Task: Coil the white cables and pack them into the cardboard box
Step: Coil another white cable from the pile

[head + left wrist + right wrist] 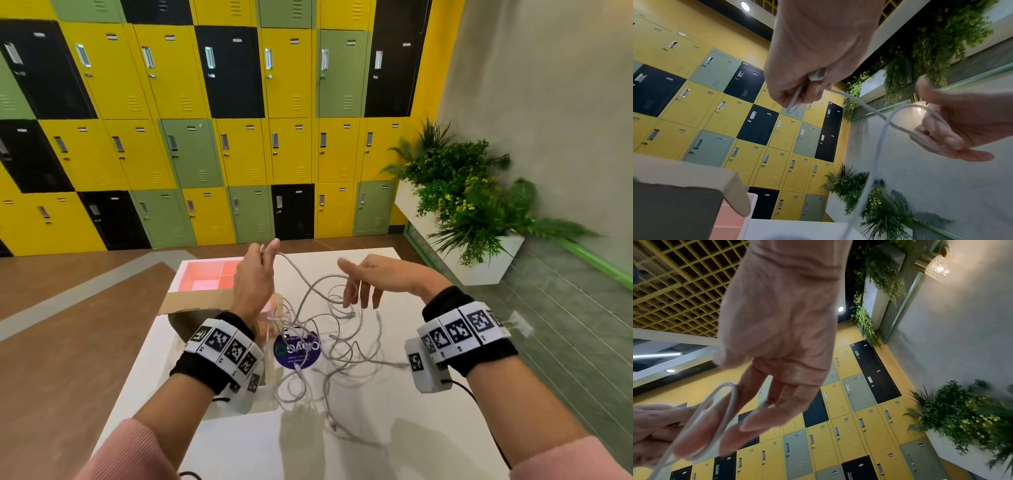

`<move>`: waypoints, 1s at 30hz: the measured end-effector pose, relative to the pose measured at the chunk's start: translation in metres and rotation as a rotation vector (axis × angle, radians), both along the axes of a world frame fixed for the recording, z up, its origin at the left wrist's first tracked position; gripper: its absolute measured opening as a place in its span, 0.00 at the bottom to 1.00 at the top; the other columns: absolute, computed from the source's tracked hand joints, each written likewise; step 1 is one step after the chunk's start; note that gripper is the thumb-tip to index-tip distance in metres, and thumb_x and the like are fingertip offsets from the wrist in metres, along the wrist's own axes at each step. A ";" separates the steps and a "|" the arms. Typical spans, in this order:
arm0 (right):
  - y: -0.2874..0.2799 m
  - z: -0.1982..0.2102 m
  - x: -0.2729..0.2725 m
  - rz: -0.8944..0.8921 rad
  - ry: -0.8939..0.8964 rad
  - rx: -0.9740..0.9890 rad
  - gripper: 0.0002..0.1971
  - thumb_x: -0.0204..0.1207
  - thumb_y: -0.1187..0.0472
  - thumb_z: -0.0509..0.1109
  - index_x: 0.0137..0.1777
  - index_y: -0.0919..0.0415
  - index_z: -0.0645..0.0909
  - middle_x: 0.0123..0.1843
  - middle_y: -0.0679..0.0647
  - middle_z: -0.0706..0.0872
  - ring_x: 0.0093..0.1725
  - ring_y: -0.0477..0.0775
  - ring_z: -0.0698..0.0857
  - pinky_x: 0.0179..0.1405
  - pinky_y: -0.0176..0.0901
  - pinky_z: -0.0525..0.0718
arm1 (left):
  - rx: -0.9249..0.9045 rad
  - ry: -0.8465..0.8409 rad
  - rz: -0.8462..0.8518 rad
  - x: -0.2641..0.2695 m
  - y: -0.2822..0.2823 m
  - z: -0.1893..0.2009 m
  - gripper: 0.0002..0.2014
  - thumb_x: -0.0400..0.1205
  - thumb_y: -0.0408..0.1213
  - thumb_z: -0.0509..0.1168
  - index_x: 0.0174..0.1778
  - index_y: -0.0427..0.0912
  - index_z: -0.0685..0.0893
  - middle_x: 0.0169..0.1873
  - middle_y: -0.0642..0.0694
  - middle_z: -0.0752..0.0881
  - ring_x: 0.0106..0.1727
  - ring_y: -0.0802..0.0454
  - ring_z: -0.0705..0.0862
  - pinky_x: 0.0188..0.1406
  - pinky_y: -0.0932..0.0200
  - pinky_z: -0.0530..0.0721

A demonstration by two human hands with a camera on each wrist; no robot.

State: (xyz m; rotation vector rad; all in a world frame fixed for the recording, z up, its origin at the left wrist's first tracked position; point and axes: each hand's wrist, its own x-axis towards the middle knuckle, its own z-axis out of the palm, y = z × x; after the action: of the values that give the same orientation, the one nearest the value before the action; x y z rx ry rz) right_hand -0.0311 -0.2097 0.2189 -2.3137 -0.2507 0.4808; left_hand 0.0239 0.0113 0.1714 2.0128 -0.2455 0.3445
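Head view, purple sticker [296, 350] lettering mirrored, unreadable, under white cables [337, 337]

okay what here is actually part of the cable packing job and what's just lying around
Job: white cables, one pinched by the left hand and draped over the right hand; cardboard box.

Lying about: pink tray, purple sticker, plants, lockers.

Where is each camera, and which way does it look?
Head: on the head, looking down at the table, white cables, both hands and wrists.
Left wrist: looking up along the left hand pinching a cable end.
Right wrist: looking up along the right hand.
All share the lockers and plants.
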 end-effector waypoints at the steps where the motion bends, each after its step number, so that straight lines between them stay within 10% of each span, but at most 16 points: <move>1: 0.001 0.000 0.000 -0.033 0.028 -0.001 0.42 0.79 0.32 0.45 0.42 0.66 0.90 0.41 0.60 0.89 0.35 0.51 0.86 0.37 0.41 0.85 | 0.016 -0.006 -0.005 -0.001 -0.001 0.000 0.18 0.87 0.50 0.53 0.39 0.40 0.70 0.29 0.49 0.71 0.31 0.54 0.67 0.27 0.60 0.64; 6: 0.004 -0.001 0.002 -0.008 0.163 -0.114 0.32 0.81 0.37 0.57 0.37 0.65 0.88 0.34 0.57 0.90 0.37 0.55 0.90 0.36 0.38 0.85 | 0.071 -0.048 0.011 -0.005 -0.003 0.001 0.18 0.87 0.49 0.54 0.33 0.47 0.64 0.27 0.49 0.71 0.28 0.55 0.66 0.24 0.61 0.63; 12: -0.005 -0.014 0.009 -0.099 -0.091 -0.140 0.10 0.69 0.58 0.80 0.46 0.63 0.87 0.37 0.55 0.88 0.36 0.51 0.88 0.38 0.38 0.88 | 0.063 -0.085 -0.011 -0.004 0.000 0.006 0.18 0.87 0.49 0.54 0.33 0.45 0.64 0.26 0.50 0.68 0.28 0.55 0.64 0.24 0.63 0.66; 19: -0.018 -0.022 0.012 -0.304 -0.487 0.002 0.10 0.75 0.70 0.73 0.53 0.57 0.84 0.41 0.54 0.87 0.35 0.48 0.89 0.31 0.31 0.81 | 0.071 0.021 -0.263 -0.002 0.005 0.002 0.21 0.87 0.52 0.52 0.32 0.43 0.69 0.26 0.50 0.69 0.28 0.55 0.66 0.28 0.59 0.64; 25: -0.028 -0.017 0.015 -0.391 -0.597 0.129 0.05 0.75 0.66 0.74 0.47 0.60 0.90 0.38 0.53 0.89 0.38 0.47 0.90 0.32 0.20 0.76 | 0.182 0.080 -0.449 -0.006 0.009 0.002 0.31 0.70 0.74 0.56 0.33 0.45 0.67 0.27 0.52 0.65 0.25 0.63 0.63 0.25 0.68 0.66; 30: -0.033 -0.008 0.013 -0.351 -0.529 0.264 0.06 0.76 0.66 0.71 0.46 0.57 0.89 0.39 0.52 0.90 0.38 0.50 0.89 0.30 0.27 0.77 | 0.366 0.070 -0.536 -0.006 0.010 0.001 0.24 0.74 0.61 0.67 0.31 0.45 0.66 0.27 0.51 0.65 0.27 0.56 0.63 0.28 0.60 0.62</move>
State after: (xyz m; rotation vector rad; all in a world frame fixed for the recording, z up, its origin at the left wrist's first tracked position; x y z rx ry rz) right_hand -0.0180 -0.2432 0.2111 -2.1215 -0.1417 -0.3283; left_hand 0.0184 0.0213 0.1722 2.2088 -0.8318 -0.1201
